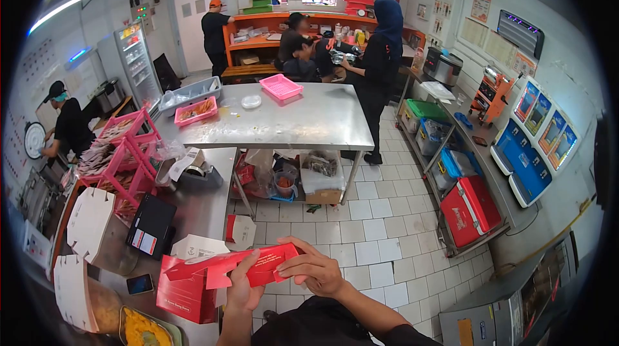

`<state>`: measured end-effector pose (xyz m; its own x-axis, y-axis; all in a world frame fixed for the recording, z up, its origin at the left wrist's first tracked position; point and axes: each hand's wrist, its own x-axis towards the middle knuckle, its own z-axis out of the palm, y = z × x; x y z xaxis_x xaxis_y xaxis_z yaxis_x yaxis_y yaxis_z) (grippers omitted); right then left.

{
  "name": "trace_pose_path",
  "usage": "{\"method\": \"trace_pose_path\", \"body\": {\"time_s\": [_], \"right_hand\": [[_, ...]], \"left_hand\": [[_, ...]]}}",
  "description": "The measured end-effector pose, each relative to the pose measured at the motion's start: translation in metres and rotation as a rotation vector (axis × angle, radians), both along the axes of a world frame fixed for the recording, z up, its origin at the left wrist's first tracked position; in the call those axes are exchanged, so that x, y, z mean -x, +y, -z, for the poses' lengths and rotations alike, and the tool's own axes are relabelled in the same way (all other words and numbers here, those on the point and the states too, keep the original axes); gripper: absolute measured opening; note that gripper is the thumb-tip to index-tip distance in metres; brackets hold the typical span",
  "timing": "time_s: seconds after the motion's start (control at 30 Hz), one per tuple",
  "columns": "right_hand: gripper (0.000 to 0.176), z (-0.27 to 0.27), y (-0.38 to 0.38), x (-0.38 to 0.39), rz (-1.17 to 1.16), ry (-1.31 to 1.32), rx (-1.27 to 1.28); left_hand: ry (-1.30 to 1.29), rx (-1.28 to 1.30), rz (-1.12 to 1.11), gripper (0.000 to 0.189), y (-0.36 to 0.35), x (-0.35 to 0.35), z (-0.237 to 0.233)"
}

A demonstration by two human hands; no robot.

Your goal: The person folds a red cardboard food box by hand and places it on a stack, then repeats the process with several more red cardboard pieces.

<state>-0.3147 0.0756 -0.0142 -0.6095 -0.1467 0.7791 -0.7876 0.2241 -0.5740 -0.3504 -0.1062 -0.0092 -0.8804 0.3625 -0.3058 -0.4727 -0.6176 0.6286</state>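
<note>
A red cardboard food box [219, 267], partly folded, is between my two hands above the near edge of the steel counter. My left hand [242, 288] is closed on its lower middle, thumb upward along the card. At the right end, my right hand [317, 270] pinches a flap, with its fingers curled over the edge. White print shows on the red faces. Behind it lies another red and white carton [240, 231]. To the left, a phone [140, 284] and a black tablet [151, 225] rest on the counter.
Stacks of white flat cartons [91, 223] and a tray of yellow food [145, 328] stand at left, near pink baskets [138, 175]. Ahead is a steel table [322, 117] with a pink tray [281, 86]. A person [379, 56] stands beyond it; other people are further back.
</note>
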Motion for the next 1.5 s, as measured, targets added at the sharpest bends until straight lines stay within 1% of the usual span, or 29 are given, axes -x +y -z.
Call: {"method": "trace_pose_path", "body": {"time_s": [0.1, 0.17, 0.2, 0.27, 0.3, 0.33, 0.37, 0.4, 0.43, 0.5, 0.57, 0.67, 0.8, 0.87, 0.93, 0.97, 1.0, 1.03, 1.07, 1.1, 1.13, 1.17, 1.2, 1.27, 1.33, 1.37, 1.43, 1.47, 1.5], "right_hand": [[0.032, -0.002, -0.001, 0.000, 0.011, 0.001, 0.012], [0.032, -0.001, -0.002, 0.002, 0.026, -0.004, 0.009], [0.032, 0.001, -0.002, 0.005, 0.045, 0.005, 0.061], [0.032, 0.004, -0.005, 0.005, 0.063, 0.014, 0.116], [0.032, 0.006, -0.007, 0.004, 0.082, -0.015, 0.232], [0.032, 0.008, -0.009, 0.004, 0.100, -0.047, 0.350], [0.032, 0.008, -0.011, 0.004, 0.099, -0.048, 0.351], [0.033, 0.007, -0.013, 0.004, 0.100, -0.033, 0.322], [0.034, 0.006, -0.014, 0.005, 0.102, -0.016, 0.291], [0.035, 0.005, -0.017, 0.003, 0.098, -0.042, 0.295], [0.035, 0.010, -0.020, 0.000, 0.093, -0.074, 0.304], [0.035, 0.018, -0.022, 0.003, 0.047, -0.058, 0.401], [0.034, 0.016, -0.023, 0.000, 0.012, -0.056, 0.396], [0.033, 0.013, -0.024, -0.001, -0.019, -0.048, 0.398], [0.030, 0.009, -0.020, 0.000, 0.019, 0.043, 0.202], [0.030, 0.010, -0.015, 0.002, 0.021, 0.045, 0.201], [0.030, 0.012, -0.009, 0.003, 0.068, 0.033, 0.158], [0.031, 0.013, -0.005, 0.004, 0.114, 0.022, 0.118], [0.031, 0.010, -0.002, 0.003, 0.115, 0.024, 0.120], [0.031, 0.006, -0.001, 0.000, 0.080, -0.009, 0.002], [0.032, 0.003, -0.001, -0.004, 0.044, -0.046, -0.114], [0.032, 0.001, -0.003, -0.006, 0.045, -0.053, -0.112], [0.030, -0.001, -0.005, -0.007, 0.084, -0.068, -0.129], [0.027, -0.001, -0.008, -0.007, 0.128, -0.080, -0.147], [0.026, 0.003, -0.008, -0.005, 0.258, -0.155, -0.060], [0.026, 0.004, -0.006, -0.003, 0.260, -0.156, -0.064], [0.029, 0.005, -0.002, 0.001, 0.247, -0.090, -0.120], [0.029, 0.012, -0.005, -0.001, 0.253, -0.092, -0.119], [0.030, 0.024, -0.010, -0.007, 0.407, -0.009, 0.053]], "left_hand": [[0.075, 0.059, -0.006, 0.021, -0.002, -0.001, 0.002], [0.217, 0.087, -0.105, 0.023, -0.003, -0.001, 0.006], [0.220, 0.087, -0.105, 0.023, -0.004, 0.000, 0.005], [0.157, -0.464, 0.090, 0.028, -0.006, 0.001, -0.001], [0.163, -0.465, 0.088, 0.028, -0.002, 0.002, 0.006], [0.340, -0.424, 0.058, 0.037, 0.006, 0.002, 0.023], [0.515, -0.379, 0.027, 0.047, 0.013, 0.002, 0.039], [0.597, -0.305, -0.067, 0.042, 0.017, 0.003, 0.053], [0.598, -0.306, -0.067, 0.042, 0.019, 0.002, 0.057], [0.626, -0.077, -0.206, 0.039, 0.022, 0.002, 0.062], [0.597, -0.049, -0.208, 0.039, 0.026, -0.002, 0.058], [0.529, -0.083, -0.303, 0.043, 0.038, -0.009, 0.056], [0.497, -0.009, -0.277, 0.042, 0.034, -0.010, 0.060], [0.372, -0.073, -0.241, 0.030, 0.029, -0.012, 0.065], [0.368, -0.148, -0.181, 0.028, 0.021, -0.007, 0.064], [0.362, -0.224, -0.120, 0.027, 0.018, -0.005, 0.055], [0.361, -0.225, -0.120, 0.027, 0.010, -0.006, 0.044], [0.274, -0.297, 0.015, 0.027, 0.000, -0.008, 0.009], [0.188, -0.367, 0.151, 0.027, -0.009, -0.005, -0.011], [0.186, -0.366, 0.151, 0.027, -0.018, 0.003, -0.012], [0.116, -0.205, 0.166, 0.026, -0.029, 0.009, -0.011], [0.045, -0.043, 0.182, 0.025, -0.034, 0.012, -0.009], [0.038, -0.042, 0.184, 0.025, -0.028, 0.012, -0.002], [0.243, 0.273, 0.030, 0.022, -0.007, 0.009, 0.010], [0.223, 0.200, 0.018, 0.021, 0.015, -0.006, 0.006], [0.197, 0.128, 0.003, 0.020, 0.021, -0.012, 0.005], [0.186, 0.127, -0.009, 0.019, 0.022, -0.004, 0.015], [0.175, 0.052, -0.115, 0.020, 0.023, 0.001, 0.018], [0.165, -0.022, -0.221, 0.022, 0.021, 0.005, 0.018]]}}
